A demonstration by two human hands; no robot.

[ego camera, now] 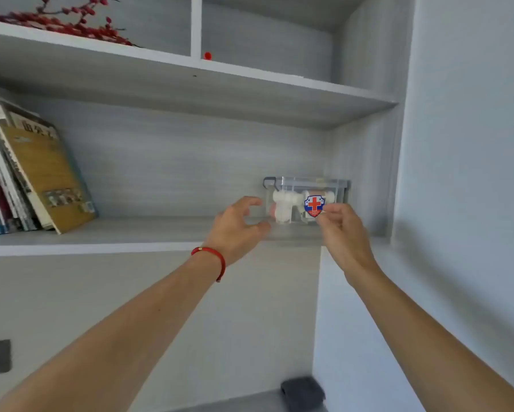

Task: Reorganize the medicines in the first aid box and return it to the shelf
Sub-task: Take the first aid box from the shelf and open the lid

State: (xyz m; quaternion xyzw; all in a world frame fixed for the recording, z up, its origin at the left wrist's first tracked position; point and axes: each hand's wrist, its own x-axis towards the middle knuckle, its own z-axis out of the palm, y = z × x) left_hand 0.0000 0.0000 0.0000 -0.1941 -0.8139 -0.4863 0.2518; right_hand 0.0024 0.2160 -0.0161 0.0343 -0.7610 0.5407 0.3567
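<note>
Grey laminate shelf [125,233] carrying, from left to right: leaning books [27,176]; the left hand [238,227], red cord bracelet [212,258] at the wrist, fingers curved apart and gripping nothing, just beside the box; the clear plastic first aid box [304,200] at the far right corner of the shelf; the right hand [340,230], fingertips at the box front, contact unclear. The box looks light, rigid and smooth, likely slippery; best taken by both short ends, under the lid rim.
</note>
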